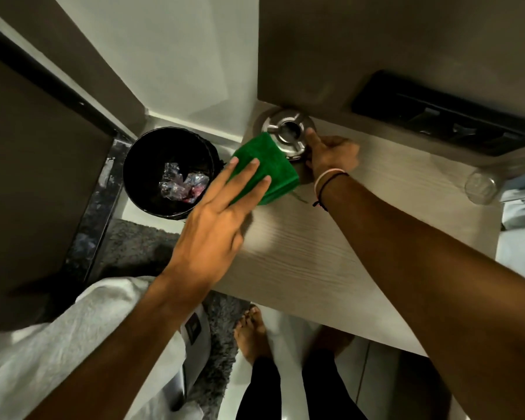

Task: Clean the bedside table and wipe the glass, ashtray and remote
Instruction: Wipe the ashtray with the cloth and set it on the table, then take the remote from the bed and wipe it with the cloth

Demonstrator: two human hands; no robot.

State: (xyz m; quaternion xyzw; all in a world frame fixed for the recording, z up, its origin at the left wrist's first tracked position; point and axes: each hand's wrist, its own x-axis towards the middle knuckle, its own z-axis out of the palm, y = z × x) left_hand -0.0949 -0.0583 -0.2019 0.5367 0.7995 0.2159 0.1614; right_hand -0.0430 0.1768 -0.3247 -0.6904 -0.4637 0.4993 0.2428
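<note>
A round metal ashtray [285,131] sits at the far left corner of the pale wood bedside table [331,253], against the wall panel. My right hand [331,157] grips its right rim, thumb on top. A folded green cloth [265,171] lies on the table's left edge, touching the ashtray's near side. My left hand [215,225] rests flat on the cloth with fingers spread. A clear glass [482,187] lies at the table's right side. I see no remote.
A black waste bin [140,183] with crumpled plastic inside stands on the floor left of the table. A black switch panel [446,122] is set in the wall above the table. White bedding [58,344] lies lower left. My bare foot [252,334] stands by a grey rug.
</note>
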